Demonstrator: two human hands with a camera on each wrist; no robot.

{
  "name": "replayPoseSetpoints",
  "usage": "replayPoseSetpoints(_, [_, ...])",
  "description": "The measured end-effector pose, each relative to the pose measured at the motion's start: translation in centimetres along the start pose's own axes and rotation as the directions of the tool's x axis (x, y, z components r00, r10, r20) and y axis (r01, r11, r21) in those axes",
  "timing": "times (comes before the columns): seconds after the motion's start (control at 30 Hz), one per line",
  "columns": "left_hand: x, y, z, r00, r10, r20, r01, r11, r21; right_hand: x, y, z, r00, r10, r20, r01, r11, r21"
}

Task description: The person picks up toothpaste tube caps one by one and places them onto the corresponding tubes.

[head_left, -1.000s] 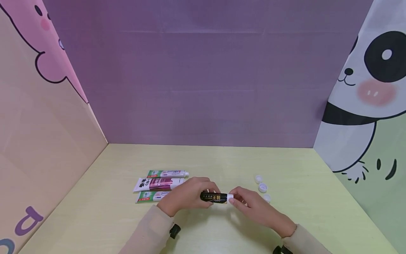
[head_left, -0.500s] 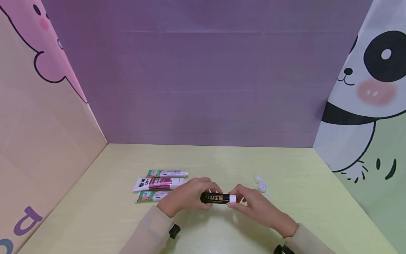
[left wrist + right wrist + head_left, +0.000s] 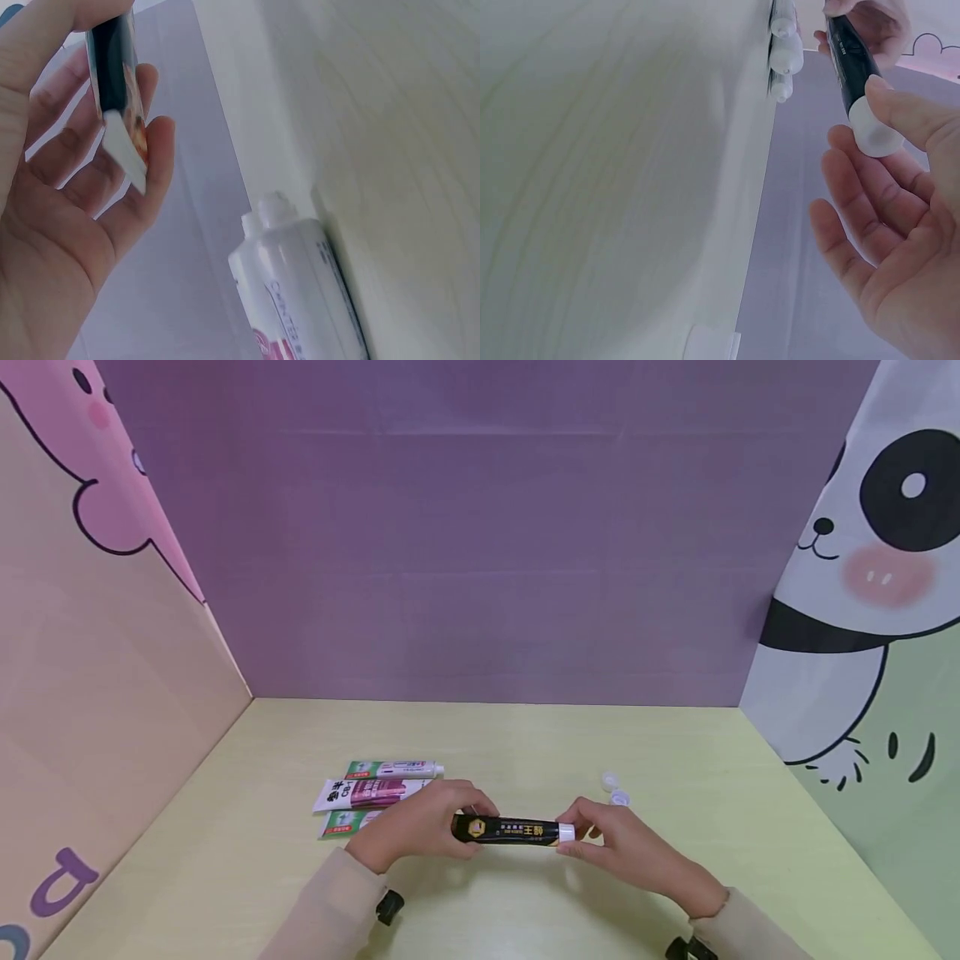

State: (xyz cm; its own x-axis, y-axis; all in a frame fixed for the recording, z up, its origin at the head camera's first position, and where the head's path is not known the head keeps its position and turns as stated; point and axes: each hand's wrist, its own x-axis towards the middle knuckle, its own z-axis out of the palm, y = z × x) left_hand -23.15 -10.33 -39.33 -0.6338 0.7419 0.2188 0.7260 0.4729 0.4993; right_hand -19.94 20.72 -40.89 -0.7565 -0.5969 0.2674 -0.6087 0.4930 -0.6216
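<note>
A black toothpaste tube (image 3: pixel 506 831) with gold lettering is held level above the table, its white cap (image 3: pixel 566 832) toward the right. My left hand (image 3: pixel 416 827) grips the tail end between thumb and fingers; the flat white crimp (image 3: pixel 126 154) shows in the left wrist view. With thumb and forefinger my right hand (image 3: pixel 626 847) pinches the cap, which sits on the tube's end in the right wrist view. Left of and behind the left hand lie a purple-and-white tube (image 3: pixel 371 793) and two green-and-white tubes, a rear one (image 3: pixel 393 769) and a front one (image 3: pixel 347 823) partly hidden by that hand.
Two loose white caps, a farther one (image 3: pixel 609 780) and a nearer one (image 3: pixel 619 797), lie behind my right hand. The lying tubes point their white nozzle ends to the right. A purple wall (image 3: pixel 495 568) stands at the table's back, with printed panels at both sides.
The black tube has shifted right, and more of its length shows as my left hand has slid back left along it. My right hand has moved slightly right, hiding a third loose cap.
</note>
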Motion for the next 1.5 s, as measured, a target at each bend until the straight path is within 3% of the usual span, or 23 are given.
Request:
replayPoseSetpoints(0.47, [-0.6,-0.5,0.1,1.000,0.023,0.005,-0.023,1.000,0.013,-1.0,0.9,-0.6,0.999,0.024,0.030,-0.024,1.000,0.006])
replayPoseSetpoints(0.97, [-0.7,-0.7,1.2,0.993,-0.068,0.093,0.063,0.997,0.052,-0.8,1.3,-0.5,0.991,0.096,0.091,-0.093,0.995,-0.041])
replayPoseSetpoints(1.3, [-0.4,-0.1,1.7,0.988,-0.064,0.142,0.049,0.993,0.106,-0.6,1.6,0.1,0.979,0.141,0.150,-0.138,0.990,-0.030])
replayPoseSetpoints(1.5, [-0.4,0.0,1.8,0.985,-0.093,0.147,0.077,0.991,0.107,-0.5,1.5,0.0,0.973,0.163,0.161,-0.157,0.986,-0.046])
